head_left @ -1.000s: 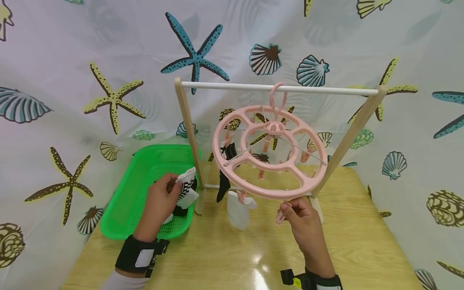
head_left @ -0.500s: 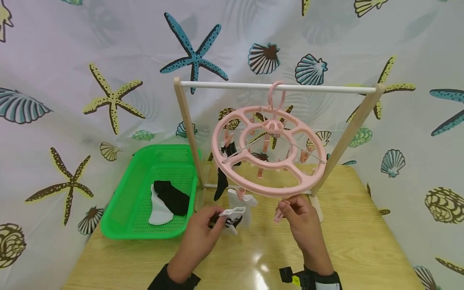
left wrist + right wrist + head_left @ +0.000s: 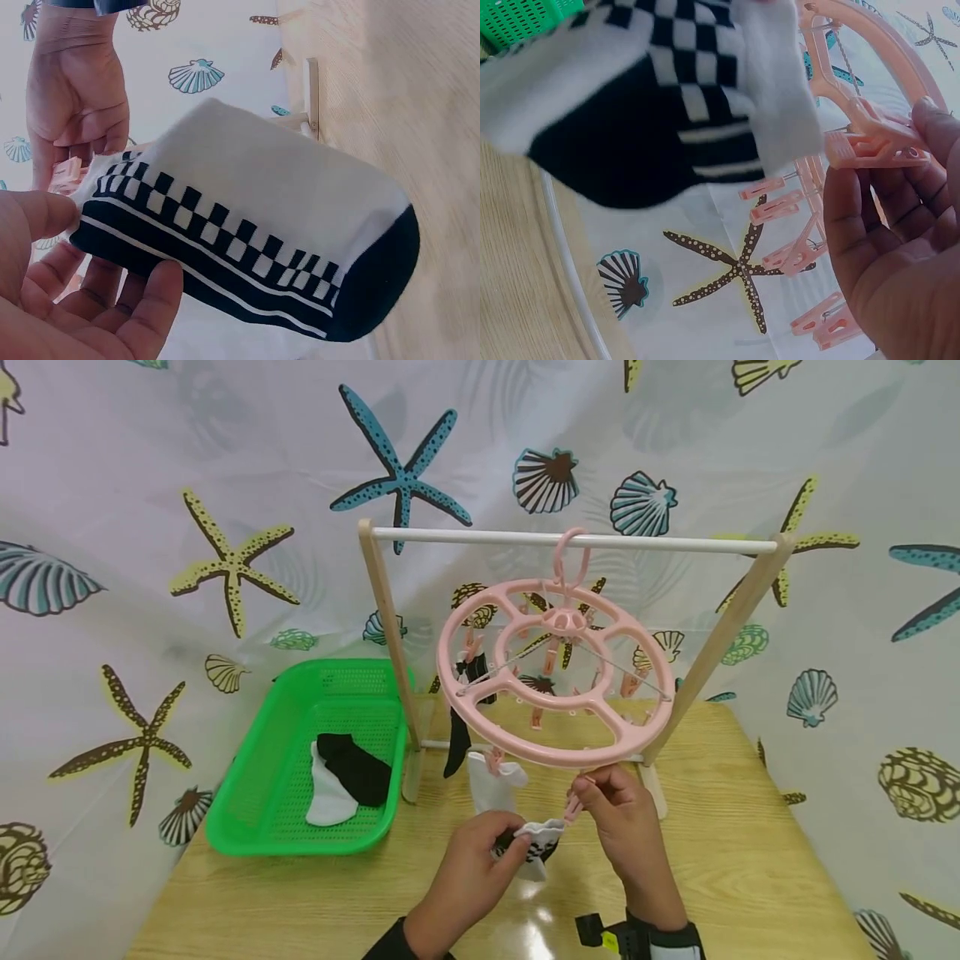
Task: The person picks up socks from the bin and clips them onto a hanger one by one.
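Note:
My left hand pinches a white sock with a black checkered band by its cuff, thumb on one side and fingers on the other. The sock's dark toe hangs free in the left wrist view. Close to the cuff, my right hand grips a pink clothespin between thumb and fingers. That clothespin hangs from the front rim of a round pink drying hanger. Left of it on the same rim, a white sock is clipped, and a black sock hangs farther back.
A wooden rack with a white rod carries the hanger. To the left stands a green basket with a black sock and a white sock inside. More pink clothespins dangle from the hanger.
My left hand has carried the checkered sock rightward from over the green basket to beside the clothespin. My right hand stays at the hanger's front rim, holding the clothespin.

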### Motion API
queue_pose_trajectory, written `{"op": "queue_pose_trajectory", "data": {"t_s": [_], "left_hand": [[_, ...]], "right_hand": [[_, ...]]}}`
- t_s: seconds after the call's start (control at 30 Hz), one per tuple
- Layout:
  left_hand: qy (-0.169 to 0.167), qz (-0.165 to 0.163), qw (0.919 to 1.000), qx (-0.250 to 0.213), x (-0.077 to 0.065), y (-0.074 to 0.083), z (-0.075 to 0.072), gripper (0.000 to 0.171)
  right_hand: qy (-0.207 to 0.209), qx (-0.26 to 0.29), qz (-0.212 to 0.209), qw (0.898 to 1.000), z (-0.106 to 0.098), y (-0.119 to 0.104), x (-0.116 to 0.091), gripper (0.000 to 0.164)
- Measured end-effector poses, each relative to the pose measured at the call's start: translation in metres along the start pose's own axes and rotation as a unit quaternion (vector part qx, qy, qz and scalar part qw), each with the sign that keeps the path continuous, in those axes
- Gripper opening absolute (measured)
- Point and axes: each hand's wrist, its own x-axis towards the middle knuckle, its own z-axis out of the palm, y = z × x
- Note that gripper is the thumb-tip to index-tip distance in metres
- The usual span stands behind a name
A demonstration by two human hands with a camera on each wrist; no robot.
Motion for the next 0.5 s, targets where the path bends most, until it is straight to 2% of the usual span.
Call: {"op": "queue_pose_trajectory", "data": {"t_s": [0.13, 0.33, 0.5], "left_hand": [[-0.004, -0.007, 1.0, -0.005, 0.006, 0.004, 0.005, 0.008], [0.001, 0.01, 0.9999, -0.003, 0.012, 0.007, 0.01, 0.01], [0.01, 0.001, 0.9996, -0.027, 0.018, 0.007, 0.013, 0.011]], "right_hand": [[-0.004, 0.002, -0.005, 1.0, 0.0, 0.0, 0.0, 0.007], [-0.008, -0.008, -0.015, 1.0, 0.0, 0.002, 0.0, 0.006], [-0.017, 0.012, -0.03, 0.999, 0.0, 0.003, 0.0, 0.004]]}}
